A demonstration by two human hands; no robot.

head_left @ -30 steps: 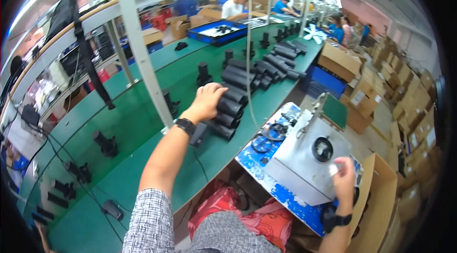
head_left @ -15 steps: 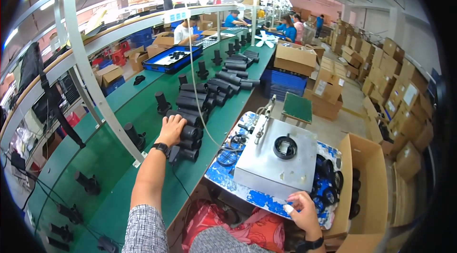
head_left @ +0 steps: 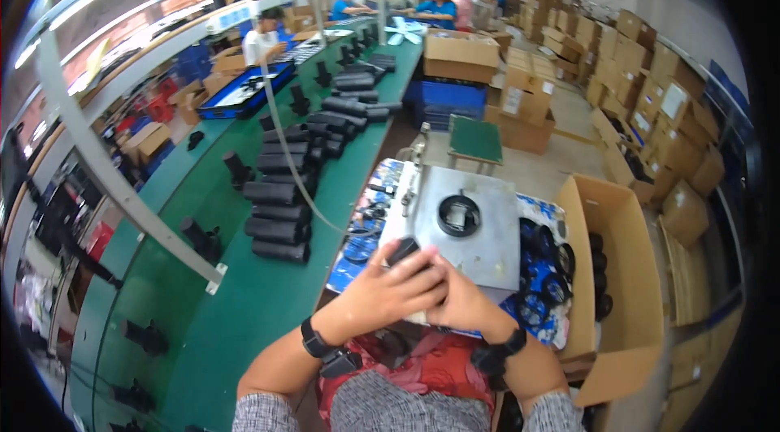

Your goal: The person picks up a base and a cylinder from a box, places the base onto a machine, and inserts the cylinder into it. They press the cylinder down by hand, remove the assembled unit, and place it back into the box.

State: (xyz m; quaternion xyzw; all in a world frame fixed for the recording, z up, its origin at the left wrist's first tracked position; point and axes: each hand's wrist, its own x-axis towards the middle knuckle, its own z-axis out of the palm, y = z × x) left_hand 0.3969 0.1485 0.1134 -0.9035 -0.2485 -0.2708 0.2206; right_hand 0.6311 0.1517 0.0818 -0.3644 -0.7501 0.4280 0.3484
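Observation:
My left hand (head_left: 388, 290) is wrapped round a black tube (head_left: 404, 251), whose dark end shows beyond the fingers. My right hand (head_left: 461, 300) is closed against the left and seems to grip the same tube; most of the tube is hidden by the hands. Both are just above the near edge of a silver metal box (head_left: 496, 249). A black ring-shaped fixture (head_left: 459, 214) is set in the top of that box. To the left, a pile of black tubes (head_left: 276, 231) lies on the green bench (head_left: 236, 310).
Black ring-shaped parts (head_left: 532, 308) lie right of the metal box, beside an open carton (head_left: 630, 286) holding black parts. A pale hose (head_left: 286, 140) hangs across the bench. A metal post (head_left: 122, 164) stands at left. Several co-workers sit farther along, near a blue tray (head_left: 248, 91).
My left hand has left the tube pile and come right with a black tube. My right hand has moved left and up to meet it. The view has shifted to the right.

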